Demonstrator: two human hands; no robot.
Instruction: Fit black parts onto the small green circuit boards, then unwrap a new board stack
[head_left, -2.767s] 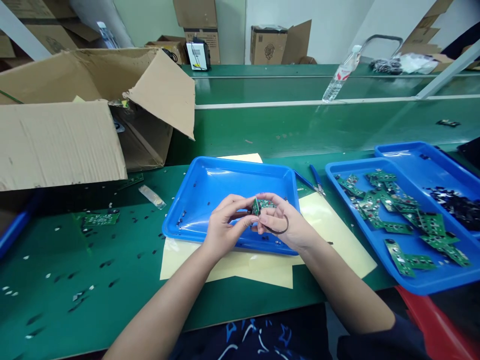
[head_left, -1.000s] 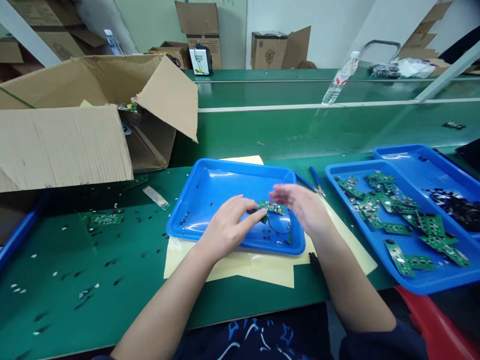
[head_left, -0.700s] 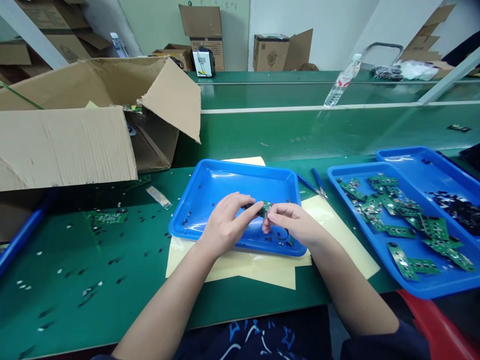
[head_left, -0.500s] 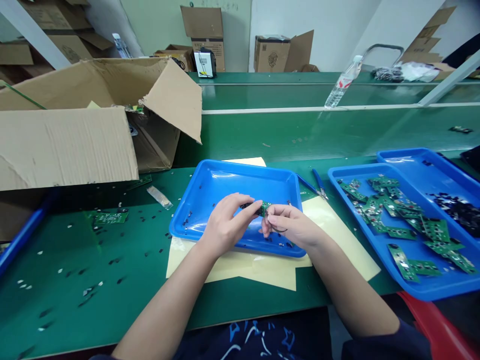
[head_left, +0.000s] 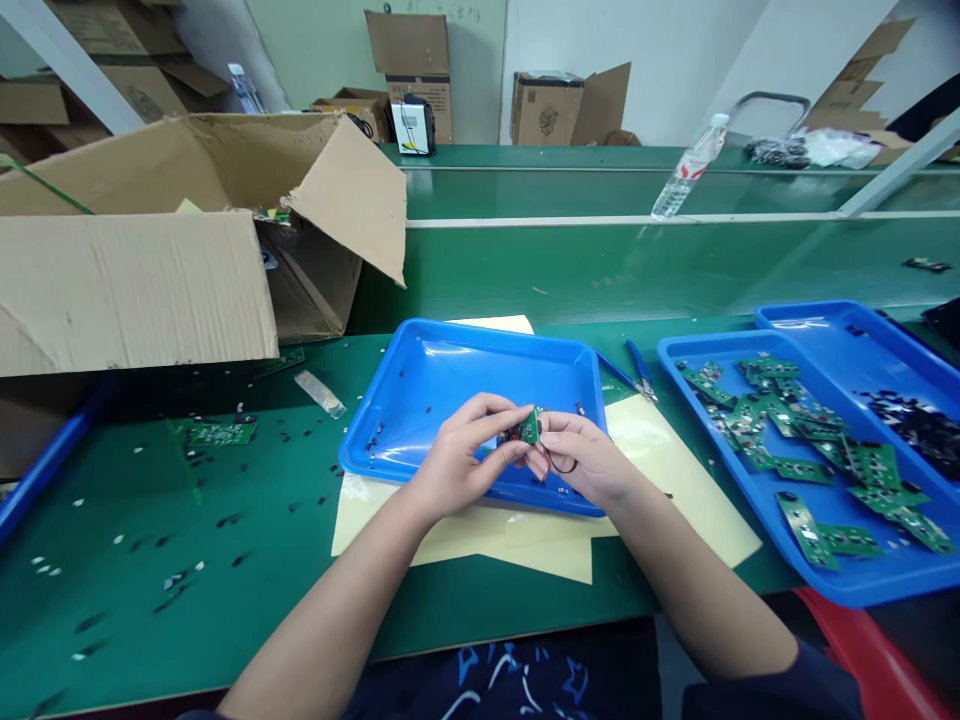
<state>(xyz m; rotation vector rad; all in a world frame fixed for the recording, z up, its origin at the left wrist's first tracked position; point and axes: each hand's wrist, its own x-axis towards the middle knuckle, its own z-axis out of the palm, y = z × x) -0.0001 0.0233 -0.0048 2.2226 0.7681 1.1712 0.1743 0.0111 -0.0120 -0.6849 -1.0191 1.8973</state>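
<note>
Over the front right part of a blue tray (head_left: 487,365), my left hand (head_left: 457,450) is closed on a small green circuit board (head_left: 529,428) with dark parts on it. The board is tilted, and the fingers cover much of it. My right hand (head_left: 583,455) pinches close against the board's right end. A thin dark curved piece (head_left: 561,466) sticks out below its fingers; its kind cannot be made out. Small dark bits lie in the tray, which rests on pale yellow sheets (head_left: 540,560).
Blue-handled pliers (head_left: 637,368) lie right of the tray. Another blue tray (head_left: 757,500) holds several green boards (head_left: 806,410); behind it a tray (head_left: 780,315) holds black pieces (head_left: 919,420). An open carton (head_left: 135,290) stands left. Scraps and a board (head_left: 221,433) lie on the green table.
The board has been turned in my left hand, so its green face and end now show more. My left fingers have shifted their grip slightly. The right hand stays beside it.
</note>
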